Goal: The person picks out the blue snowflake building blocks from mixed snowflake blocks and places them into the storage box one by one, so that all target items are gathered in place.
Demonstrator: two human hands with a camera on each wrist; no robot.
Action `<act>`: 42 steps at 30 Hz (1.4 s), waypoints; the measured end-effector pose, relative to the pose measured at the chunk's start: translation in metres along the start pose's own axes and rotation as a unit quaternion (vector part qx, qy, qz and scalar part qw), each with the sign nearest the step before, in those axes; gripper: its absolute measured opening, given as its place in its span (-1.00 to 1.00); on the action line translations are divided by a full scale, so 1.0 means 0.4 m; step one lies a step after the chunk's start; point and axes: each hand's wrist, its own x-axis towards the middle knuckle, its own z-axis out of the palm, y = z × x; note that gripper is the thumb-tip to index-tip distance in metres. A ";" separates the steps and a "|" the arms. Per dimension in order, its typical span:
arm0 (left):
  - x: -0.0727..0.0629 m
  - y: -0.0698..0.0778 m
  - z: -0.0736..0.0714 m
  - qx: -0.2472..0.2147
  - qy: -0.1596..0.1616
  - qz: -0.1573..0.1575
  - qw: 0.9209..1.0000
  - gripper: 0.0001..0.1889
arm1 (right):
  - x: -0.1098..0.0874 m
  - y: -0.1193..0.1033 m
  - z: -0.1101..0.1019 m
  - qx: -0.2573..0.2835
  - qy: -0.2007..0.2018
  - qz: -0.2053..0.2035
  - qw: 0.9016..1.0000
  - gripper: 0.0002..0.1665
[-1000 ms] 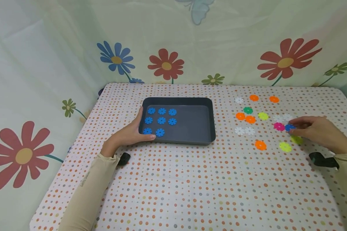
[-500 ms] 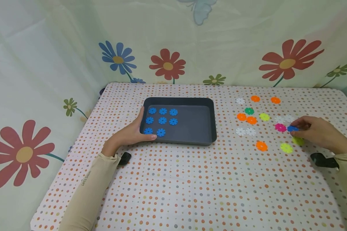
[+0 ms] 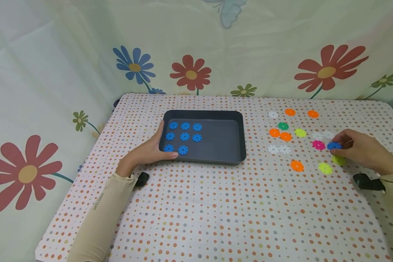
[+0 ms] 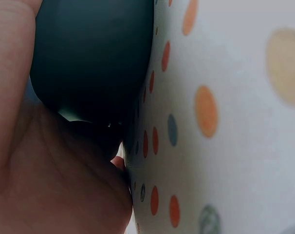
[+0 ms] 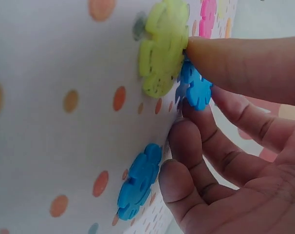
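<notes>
My left hand (image 3: 146, 150) holds the dark grey baking tray (image 3: 221, 140) by its near left corner, thumb over the front rim. The left wrist view shows the palm close against the tray's outer wall (image 4: 96, 53). Several blue flower-shaped discs (image 3: 185, 137) lie in rows in the tray's left half. At the right, my right hand (image 3: 363, 149) pinches another blue flower disc (image 5: 198, 87) between thumb and fingers, just off the cloth. A yellow disc (image 5: 164, 51) lies beside the thumb. Under the curled fingers is one more blue disc (image 5: 140, 183), hidden by the hand in the head view.
Loose flower discs lie on the dotted tablecloth (image 3: 216, 207) right of the tray: orange (image 3: 297, 166), white (image 3: 285, 149), green (image 3: 283, 126), pink (image 3: 318, 145) and yellow (image 3: 325, 168). A flower-printed curtain (image 3: 265, 43) stands behind the table and along its left side.
The right fingers have closed on the blue disc and raised it slightly, tilting it. The left hand and tray have stayed put; the whole view has shifted slightly.
</notes>
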 end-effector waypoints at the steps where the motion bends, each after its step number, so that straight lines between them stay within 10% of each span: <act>1: 0.001 -0.001 0.000 -0.001 0.000 0.001 1.000 0.48 | 0.001 0.001 0.000 0.000 0.002 -0.001 1.000 -0.60; 42: 0.001 0.002 0.001 -0.001 -0.003 -0.006 1.000 0.48 | -0.010 -0.108 -0.012 0.040 0.030 -0.012 0.999 -0.60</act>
